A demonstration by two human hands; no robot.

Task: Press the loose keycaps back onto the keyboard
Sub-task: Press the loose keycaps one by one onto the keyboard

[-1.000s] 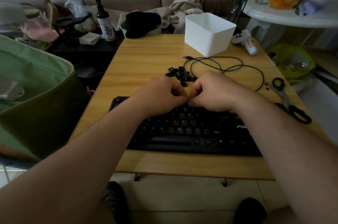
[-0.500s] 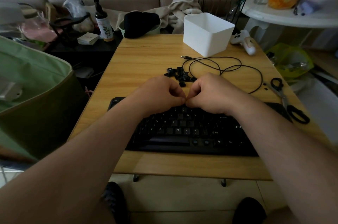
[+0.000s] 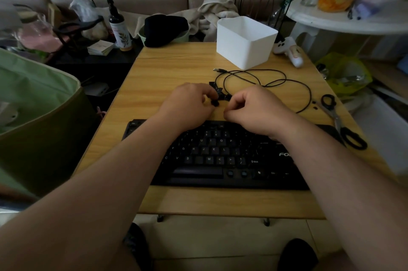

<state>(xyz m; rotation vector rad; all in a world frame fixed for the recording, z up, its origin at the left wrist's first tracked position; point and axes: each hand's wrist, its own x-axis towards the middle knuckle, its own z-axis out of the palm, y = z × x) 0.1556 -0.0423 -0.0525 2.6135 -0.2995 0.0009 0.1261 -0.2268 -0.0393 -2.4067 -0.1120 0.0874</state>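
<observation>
A black keyboard [image 3: 220,155] lies on the wooden table [image 3: 167,76], near its front edge. A small pile of loose black keycaps [image 3: 220,94] sits just behind it. My left hand [image 3: 189,105] reaches into the near side of the pile, and its fingertips pinch a keycap [image 3: 215,102]. My right hand [image 3: 254,109] hovers at the keyboard's top edge, right of the pile, with its fingers curled and nothing visible in them. My forearms hide part of the keyboard's upper rows.
A black cable [image 3: 276,80] loops behind and to the right of the pile. A white box [image 3: 245,49] stands at the back. Scissors [image 3: 340,120] lie at the right edge. A green bag [image 3: 37,116] is left of the table.
Both hands have lifted off the keyboard's upper rows and moved away from me. The left hand now reaches into the keycap pile, and the hands have parted.
</observation>
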